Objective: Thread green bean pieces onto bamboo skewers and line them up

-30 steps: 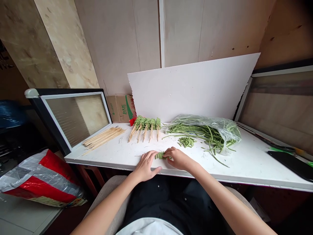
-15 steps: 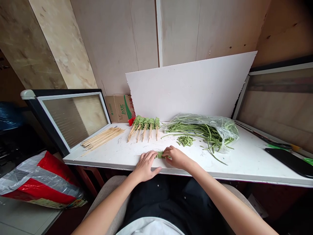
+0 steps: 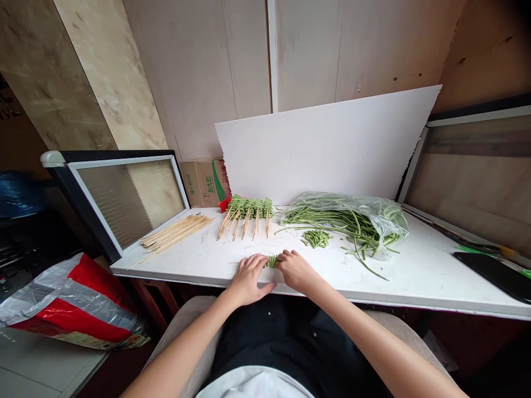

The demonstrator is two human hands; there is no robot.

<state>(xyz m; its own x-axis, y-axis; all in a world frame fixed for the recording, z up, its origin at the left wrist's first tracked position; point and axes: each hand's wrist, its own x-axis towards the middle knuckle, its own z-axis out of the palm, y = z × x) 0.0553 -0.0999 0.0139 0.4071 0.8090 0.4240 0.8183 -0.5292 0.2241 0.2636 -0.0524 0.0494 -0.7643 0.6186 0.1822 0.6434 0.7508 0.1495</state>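
Near the table's front edge lies a skewer of green bean pieces (image 3: pixel 271 261), its thin stick poking out to the left. My left hand (image 3: pixel 250 279) grips the stick side under its fingers, with the thumb stretched apart toward the edge. At the other end my right hand (image 3: pixel 296 270) has its fingers closed on the beans, hiding that end. Just beyond my right hand is a small pile of cut bean pieces (image 3: pixel 316 239). Several finished bean skewers (image 3: pixel 249 209) are stacked farther back, sticks pointing toward me.
Loose bamboo skewers (image 3: pixel 178 233) lie at the left of the white table (image 3: pixel 415 282). Long beans (image 3: pixel 332 217) spill from a clear plastic bag (image 3: pixel 375 213) at the back right. A black phone (image 3: pixel 493 275) lies far right. A cardboard box (image 3: pixel 203 182) stands behind.
My right hand has turned and closed more tightly around the right end of the skewer. My left hand stays in place. The view has shifted slightly.
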